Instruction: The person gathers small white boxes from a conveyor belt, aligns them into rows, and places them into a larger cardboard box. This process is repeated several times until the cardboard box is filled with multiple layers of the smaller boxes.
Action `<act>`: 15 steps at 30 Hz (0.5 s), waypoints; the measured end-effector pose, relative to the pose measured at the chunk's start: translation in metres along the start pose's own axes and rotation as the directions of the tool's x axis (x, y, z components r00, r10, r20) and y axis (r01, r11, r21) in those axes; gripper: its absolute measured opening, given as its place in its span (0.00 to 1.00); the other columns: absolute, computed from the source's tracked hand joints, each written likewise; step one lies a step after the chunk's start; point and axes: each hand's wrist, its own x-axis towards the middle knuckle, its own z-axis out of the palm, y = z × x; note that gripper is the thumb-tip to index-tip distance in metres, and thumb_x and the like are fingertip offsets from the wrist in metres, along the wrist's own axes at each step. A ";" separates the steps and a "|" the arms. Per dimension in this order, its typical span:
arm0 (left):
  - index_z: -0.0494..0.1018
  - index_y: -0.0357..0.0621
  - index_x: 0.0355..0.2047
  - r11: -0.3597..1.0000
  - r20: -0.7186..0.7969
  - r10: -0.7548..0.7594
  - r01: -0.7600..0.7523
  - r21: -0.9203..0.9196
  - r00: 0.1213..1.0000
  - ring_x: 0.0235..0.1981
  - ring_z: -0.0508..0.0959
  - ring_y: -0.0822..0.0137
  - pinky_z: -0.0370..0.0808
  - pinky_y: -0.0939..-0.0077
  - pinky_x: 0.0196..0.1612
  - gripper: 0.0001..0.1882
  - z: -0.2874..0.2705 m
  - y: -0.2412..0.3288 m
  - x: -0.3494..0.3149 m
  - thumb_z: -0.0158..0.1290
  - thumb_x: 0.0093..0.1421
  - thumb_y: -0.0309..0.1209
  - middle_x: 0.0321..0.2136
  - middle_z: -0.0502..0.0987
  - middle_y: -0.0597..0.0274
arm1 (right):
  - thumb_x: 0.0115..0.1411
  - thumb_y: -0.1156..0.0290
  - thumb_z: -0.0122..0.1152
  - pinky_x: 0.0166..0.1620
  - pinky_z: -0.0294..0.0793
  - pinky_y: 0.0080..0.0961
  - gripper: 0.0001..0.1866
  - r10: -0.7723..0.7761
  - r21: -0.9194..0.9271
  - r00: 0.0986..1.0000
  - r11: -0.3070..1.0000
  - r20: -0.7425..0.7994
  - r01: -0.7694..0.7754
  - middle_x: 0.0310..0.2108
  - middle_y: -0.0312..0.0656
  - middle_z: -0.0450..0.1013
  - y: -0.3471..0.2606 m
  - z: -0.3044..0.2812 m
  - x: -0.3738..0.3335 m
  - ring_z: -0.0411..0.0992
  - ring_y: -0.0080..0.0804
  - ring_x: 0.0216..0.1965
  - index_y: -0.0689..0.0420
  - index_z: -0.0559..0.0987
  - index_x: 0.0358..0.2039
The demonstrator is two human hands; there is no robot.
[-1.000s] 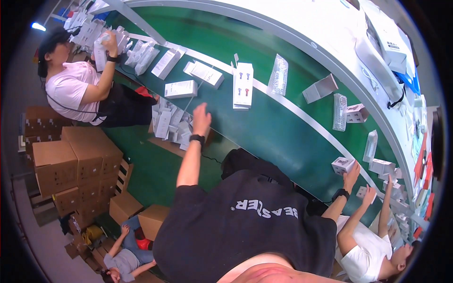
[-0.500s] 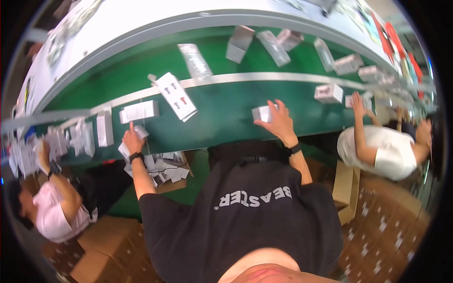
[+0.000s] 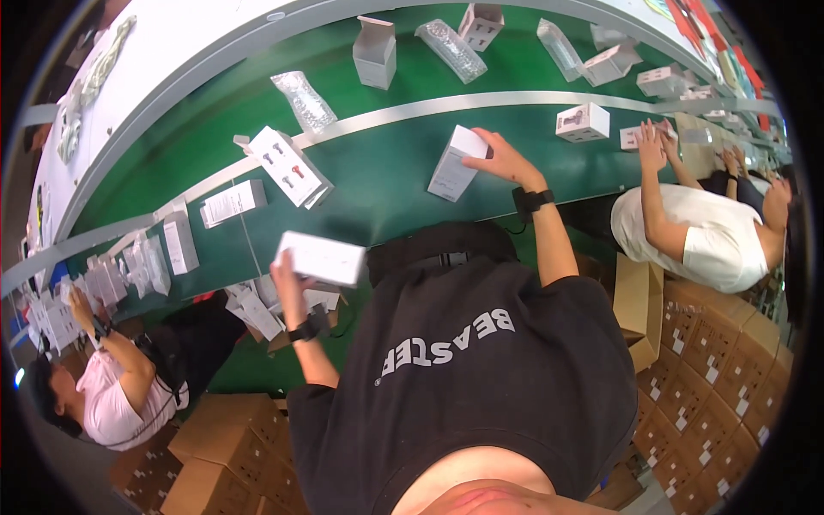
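Observation:
My left hand (image 3: 289, 279) grips one end of a white carton (image 3: 324, 258), lifted just in front of the table's near edge. Its fingertips are partly hidden behind the carton. On the green tabletop, my right hand (image 3: 505, 160) has its thumb and fingers around the upper right part of another white carton (image 3: 453, 172), which has faint print on its side. Left of that carton lies a stack of flat white sleeves or cartons (image 3: 290, 169) printed with small pictures of devices. A white box (image 3: 233, 203) lies farther left.
Bubble-wrapped items (image 3: 305, 103) and an open white box (image 3: 375, 60) lie beyond the pale strip (image 3: 412, 110). A carton of white paper pieces (image 3: 257, 313) stands below the near edge. Co-workers sit at left (image 3: 129, 395) and right (image 3: 687, 240); brown cartons (image 3: 704, 360) are stacked behind.
My left hand has come away from the table edge, moving right with a white carton. My right hand's carton has turned to show a long side. The whole view has shifted.

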 end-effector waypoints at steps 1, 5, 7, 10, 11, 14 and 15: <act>0.68 0.48 0.54 1.000 0.038 -0.011 0.012 -0.026 0.999 0.38 0.77 0.69 0.80 0.73 0.31 0.24 0.033 0.009 -0.011 0.53 0.65 0.50 0.44 0.75 0.59 | 0.47 0.50 0.75 0.55 0.71 0.38 0.48 -0.012 -0.025 1.000 1.000 -0.012 0.012 0.52 0.54 0.66 -0.002 -0.009 0.001 0.69 0.53 0.54 0.57 0.64 0.64; 0.62 0.45 0.64 0.969 0.177 0.139 -0.170 0.176 0.974 0.37 0.77 0.61 0.78 0.71 0.33 0.36 0.127 0.007 0.004 0.62 0.60 0.45 0.42 0.73 0.53 | 0.47 0.48 0.74 0.54 0.72 0.37 0.47 -0.075 -0.101 0.996 0.992 -0.038 0.071 0.52 0.54 0.67 -0.015 -0.016 -0.001 0.70 0.52 0.53 0.57 0.66 0.63; 0.61 0.44 0.64 0.649 0.148 0.511 -0.493 0.579 0.847 0.43 0.76 0.51 0.77 0.66 0.41 0.40 0.174 0.016 0.003 0.64 0.57 0.47 0.46 0.70 0.45 | 0.46 0.48 0.75 0.54 0.72 0.36 0.47 -0.129 -0.171 0.988 0.979 -0.082 0.113 0.53 0.54 0.67 -0.013 -0.022 -0.007 0.71 0.52 0.52 0.57 0.66 0.63; 0.61 0.45 0.65 0.595 0.184 0.575 -0.562 0.575 0.797 0.46 0.73 0.46 0.75 0.63 0.47 0.42 0.236 0.045 -0.026 0.66 0.54 0.46 0.49 0.68 0.42 | 0.46 0.51 0.75 0.54 0.73 0.36 0.47 -0.149 -0.173 0.987 0.975 -0.062 0.136 0.54 0.53 0.66 -0.009 -0.026 -0.014 0.71 0.51 0.52 0.56 0.66 0.63; 0.61 0.46 0.65 0.566 0.198 0.606 -0.593 0.573 0.770 0.48 0.72 0.44 0.73 0.61 0.50 0.43 0.246 0.051 -0.031 0.67 0.53 0.46 0.50 0.66 0.40 | 0.46 0.52 0.76 0.54 0.73 0.36 0.47 -0.162 -0.174 0.986 0.973 -0.050 0.151 0.54 0.53 0.66 -0.010 -0.025 -0.014 0.71 0.51 0.52 0.56 0.66 0.63; 0.60 0.47 0.66 0.416 0.434 0.596 -0.722 0.553 0.676 0.49 0.71 0.43 0.71 0.56 0.52 0.47 0.260 0.026 -0.022 0.70 0.49 0.45 0.51 0.65 0.41 | 0.46 0.58 0.76 0.55 0.72 0.37 0.47 -0.394 -0.181 0.919 0.904 -0.001 0.387 0.56 0.51 0.65 0.009 -0.007 -0.013 0.70 0.51 0.54 0.55 0.64 0.65; 0.60 0.47 0.66 0.345 0.540 0.572 -0.778 0.525 0.617 0.49 0.70 0.43 0.70 0.54 0.52 0.49 0.266 0.026 -0.021 0.71 0.48 0.45 0.51 0.65 0.42 | 0.46 0.58 0.76 0.55 0.72 0.37 0.47 -0.386 -0.183 0.922 0.908 -0.017 0.377 0.56 0.51 0.65 0.012 -0.002 -0.014 0.70 0.51 0.54 0.55 0.64 0.65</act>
